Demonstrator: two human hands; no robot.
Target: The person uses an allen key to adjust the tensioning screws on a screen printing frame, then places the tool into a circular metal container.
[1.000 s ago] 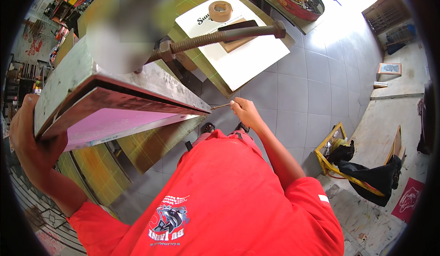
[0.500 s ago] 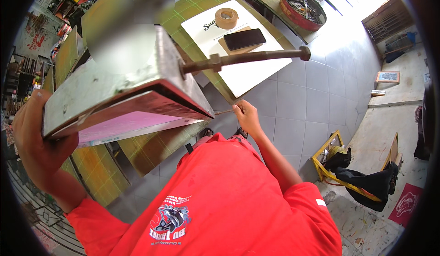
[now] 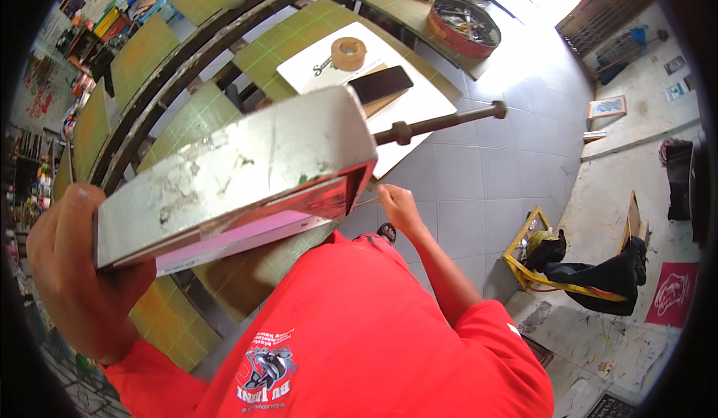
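A pale, scuffed metal frame clamp (image 3: 232, 171) crosses the middle of the view, with a pink screen or panel (image 3: 247, 235) showing beneath it. A long rusty threaded bolt (image 3: 449, 122) with a nut sticks out from its right end. My left hand (image 3: 86, 268) is wrapped round the left end of the metal. My right hand (image 3: 398, 208) is closed on a thin rod (image 3: 366, 202) near the right end of the frame, partly hidden behind it.
Green-gridded platens (image 3: 172, 317) on dark rails stand around me. A white board (image 3: 419, 100) carries a tape roll (image 3: 348, 53) and a phone (image 3: 378, 85). Beyond is a red tin of tools (image 3: 458, 29). A yellow frame with dark cloth (image 3: 598, 283) stands at right.
The metal piece has turned, showing more of its flat top, and its bolt end has moved down and right. My hands keep their grips, both now a little lower in the view.
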